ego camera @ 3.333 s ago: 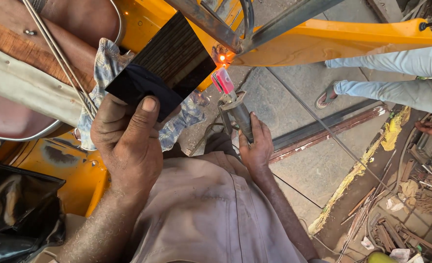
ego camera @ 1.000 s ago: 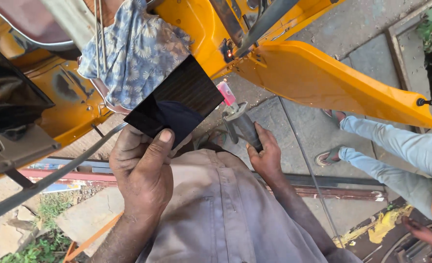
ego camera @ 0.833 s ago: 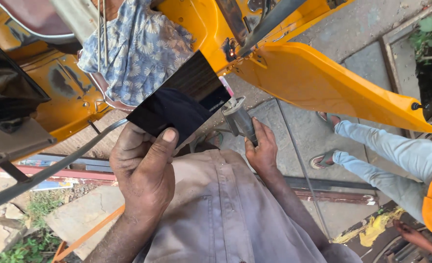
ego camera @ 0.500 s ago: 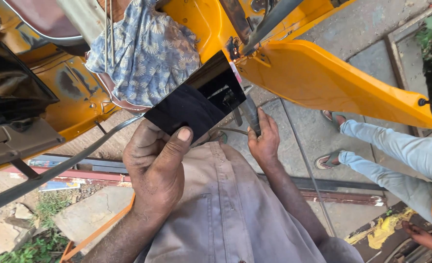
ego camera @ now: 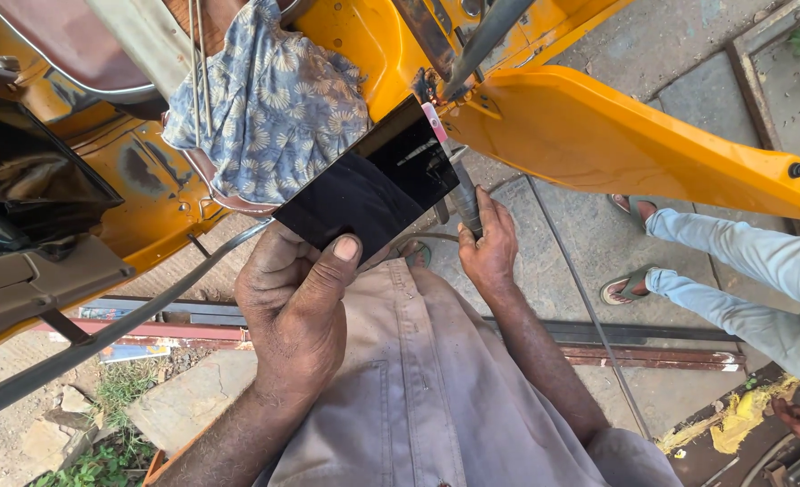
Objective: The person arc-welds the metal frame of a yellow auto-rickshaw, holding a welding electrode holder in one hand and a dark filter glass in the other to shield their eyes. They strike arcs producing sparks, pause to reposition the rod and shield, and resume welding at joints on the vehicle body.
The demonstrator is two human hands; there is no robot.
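Note:
My left hand (ego camera: pixel 296 307) grips a dark rectangular glass plate (ego camera: pixel 373 185) by its lower edge, thumb on top, holding it up in front of the camera. My right hand (ego camera: pixel 488 243) is closed around the dark handle of a welding holder (ego camera: pixel 465 194), whose pink-tipped end (ego camera: pixel 433 122) meets a yellow vehicle body (ego camera: pixel 373 45) near a grey metal bar (ego camera: pixel 481 41). The plate hides part of the spot where the tool touches the metal. My grey trousers (ego camera: pixel 427 397) fill the lower middle.
A blue floral cloth (ego camera: pixel 269 99) hangs over the vehicle frame. A yellow panel (ego camera: pixel 616 144) juts right. Another person's jeans-clad legs in sandals (ego camera: pixel 689 261) stand on the concrete at right. A rusty steel bar (ego camera: pixel 652 347) lies on the ground; a cable (ego camera: pixel 580 289) runs across it.
The dark plate in my left hand has risen and shifted right, closer to the weld spot. My right hand stays on the holder. The view has drifted slightly.

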